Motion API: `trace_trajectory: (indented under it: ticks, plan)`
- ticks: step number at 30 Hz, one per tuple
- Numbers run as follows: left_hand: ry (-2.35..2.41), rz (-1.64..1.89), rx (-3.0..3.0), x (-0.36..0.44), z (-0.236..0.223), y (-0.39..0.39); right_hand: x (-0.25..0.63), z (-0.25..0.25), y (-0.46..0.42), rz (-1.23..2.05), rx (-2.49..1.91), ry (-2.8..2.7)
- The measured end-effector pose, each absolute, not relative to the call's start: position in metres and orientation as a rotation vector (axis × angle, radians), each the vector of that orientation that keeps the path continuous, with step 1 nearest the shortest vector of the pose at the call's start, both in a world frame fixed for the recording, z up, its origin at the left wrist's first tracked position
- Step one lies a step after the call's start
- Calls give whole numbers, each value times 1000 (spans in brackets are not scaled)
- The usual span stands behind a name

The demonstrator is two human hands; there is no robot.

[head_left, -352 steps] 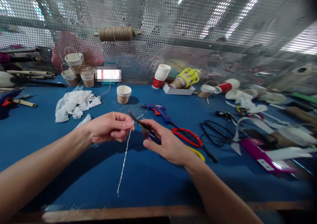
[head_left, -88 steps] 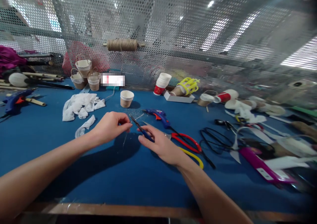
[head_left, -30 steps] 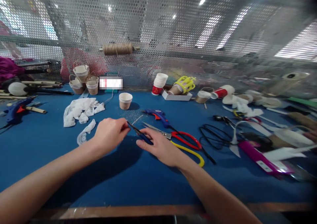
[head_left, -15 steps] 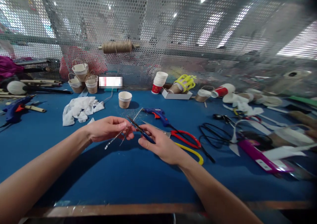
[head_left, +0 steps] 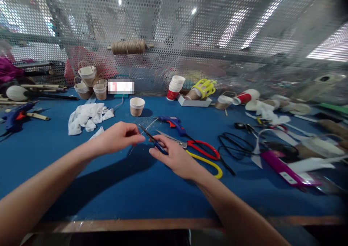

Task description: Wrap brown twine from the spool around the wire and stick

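My right hand point(head_left: 174, 155) grips small snips point(head_left: 156, 142) with a blue handle and dark pointed blades that point up and left. Just left of the blades is my left hand point(head_left: 119, 137), palm down, its fingers curled in and its thumb near the index finger. Whatever those fingers hold is hidden or too thin to make out. A thin silvery strand point(head_left: 150, 125) shows beside the blade tips. Behind the hands lies a blue glue gun point(head_left: 174, 124) with a red trigger. Large scissors point(head_left: 201, 148) with red and yellow handles rest by my right hand.
A small paper-and-burlap pot point(head_left: 137, 107) stands behind the hands. White crumpled cloth point(head_left: 87, 117) and another glue gun point(head_left: 16, 117) lie left. Stacked cups point(head_left: 175, 87) stand at the back. Black cable point(head_left: 231, 146) and a purple power strip point(head_left: 289, 170) are on the right.
My left hand has shifted slightly up, and the silvery strand that stuck out below its fingers no longer shows there. My right hand still holds the snips in nearly the same spot.
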State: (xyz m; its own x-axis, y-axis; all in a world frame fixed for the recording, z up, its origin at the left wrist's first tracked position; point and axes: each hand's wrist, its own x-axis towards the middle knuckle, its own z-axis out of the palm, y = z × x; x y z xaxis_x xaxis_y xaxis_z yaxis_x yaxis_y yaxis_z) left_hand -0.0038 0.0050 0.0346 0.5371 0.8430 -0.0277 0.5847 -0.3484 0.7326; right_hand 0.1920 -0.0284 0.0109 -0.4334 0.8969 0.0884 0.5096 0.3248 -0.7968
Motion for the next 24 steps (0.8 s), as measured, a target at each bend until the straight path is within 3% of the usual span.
trace_trajectory:
  ticks: [4,8,15,17,20,24]
  plan:
    - [733,514,1494,-17,26,20,197,11,-27,1016,-1153,-2065]
    - [619,381,1364,-14,14,22,199,12,-27,1021,-1146,-2090]
    - [1482,628,2362,8,23,-3,192,8,-27,951,-1338,-2096]
    - [1553,560,2442,8,29,-6,191,9,-27,953,-1342,-2089]
    - [1249,386,2094,-2,37,1,192,12,-28,942,-1279,-2085]
    - [772,442,1520,-17,28,18,197,16,-27,985,-1187,-2064]
